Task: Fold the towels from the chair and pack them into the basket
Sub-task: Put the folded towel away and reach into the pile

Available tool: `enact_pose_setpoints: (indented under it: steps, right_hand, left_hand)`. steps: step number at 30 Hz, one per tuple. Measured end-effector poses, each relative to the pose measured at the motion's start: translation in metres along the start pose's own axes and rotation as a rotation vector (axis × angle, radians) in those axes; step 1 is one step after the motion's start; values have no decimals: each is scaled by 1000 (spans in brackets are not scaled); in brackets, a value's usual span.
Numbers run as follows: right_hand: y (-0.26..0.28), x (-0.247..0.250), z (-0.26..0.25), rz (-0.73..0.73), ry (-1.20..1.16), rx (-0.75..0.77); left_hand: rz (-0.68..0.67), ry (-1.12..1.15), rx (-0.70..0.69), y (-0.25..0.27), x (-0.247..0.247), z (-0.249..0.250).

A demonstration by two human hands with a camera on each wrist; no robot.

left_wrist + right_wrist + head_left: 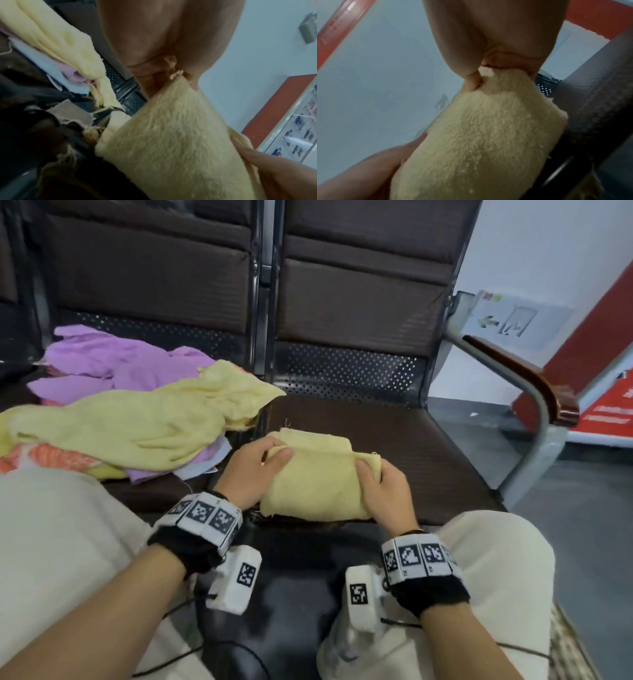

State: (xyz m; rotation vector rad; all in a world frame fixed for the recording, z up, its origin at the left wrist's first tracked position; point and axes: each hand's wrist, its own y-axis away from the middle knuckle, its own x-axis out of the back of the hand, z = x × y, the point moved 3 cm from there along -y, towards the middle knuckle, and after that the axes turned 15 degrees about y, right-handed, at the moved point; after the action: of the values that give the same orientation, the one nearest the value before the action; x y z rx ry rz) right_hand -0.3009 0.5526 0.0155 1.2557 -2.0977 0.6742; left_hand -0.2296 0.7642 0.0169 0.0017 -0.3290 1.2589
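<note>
A folded pale yellow towel (315, 477) lies on the front of the right brown chair seat (394, 433). My left hand (260, 463) pinches its far left corner between thumb and fingers, and my right hand (380, 481) pinches its far right corner. The left wrist view shows the towel (171, 142) held at the fingertips (192, 79). In the right wrist view the same towel (479, 135) hangs from my thumb and fingers (471, 81). No basket is in view.
On the left seat lies a heap of unfolded towels: a yellow one (144, 422) on top, purple ones (113, 364) behind, an orange patterned one (51, 460) at the near left. A metal armrest (527, 385) with a wooden top bounds the right seat. My knees frame the bottom.
</note>
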Motion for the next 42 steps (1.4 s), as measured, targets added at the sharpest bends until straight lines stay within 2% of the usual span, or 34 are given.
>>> enact_pose_setpoints:
  steps: [2, 4, 6, 9, 15, 17, 20, 22, 24, 26, 28, 30, 31, 34, 36, 38, 42]
  right_hand:
    - [-8, -9, 4, -93, 9, -32]
    - [-16, -20, 10, -294, 2, -61]
    - [-25, -29, 17, -435, 116, -58]
    - [-46, -29, 21, -375, 239, -12]
    - [-94, -30, 20, -225, 183, -31]
    - [-103, -36, 25, -258, 210, -81]
    - [-100, -48, 37, -399, 299, -170]
    - [-95, -50, 39, -405, 314, -194]
    - [-92, -45, 34, -316, 355, -113]
    - [-86, -37, 24, -285, 421, 86]
    - [-78, -32, 15, -448, 515, 289]
    - [-68, -35, 15, -680, 681, 382]
    - [-65, -36, 17, -733, 746, 401]
    - [-63, -41, 10, -618, 822, 515]
    - [-65, -40, 1, -556, 831, 552]
    - [-68, -35, -4, -541, 787, 517]
    - [-73, -26, -3, -495, 659, 439]
  left_hand:
    - [70, 19, 29, -10, 1, -10]
    - [131, 36, 49, -24, 3, -18]
    - [164, 65, 48, -41, 4, -25]
    - [183, 141, 45, -69, 6, -31]
    - [175, 115, 74, -125, 6, -43]
    - [165, 118, 132, -135, 5, -54]
    - [106, 57, 269, -134, 0, -79]
    - [72, 22, 348, -126, -2, -91]
    - [71, 15, 369, -120, -2, -94]
    - [68, 12, 330, -117, -1, -87]
    - [44, -44, 230, -111, 0, -73]
    - [-22, -145, 120, -100, -1, -59]
    - [-75, -174, 91, -92, -4, -54]
    - [-291, -190, 150, -66, -19, -50]
    - [-451, -352, 149, -53, -29, -50]
    - [-545, -566, 98, -48, -33, -52]
    - [-491, -695, 16, -50, -22, -47]
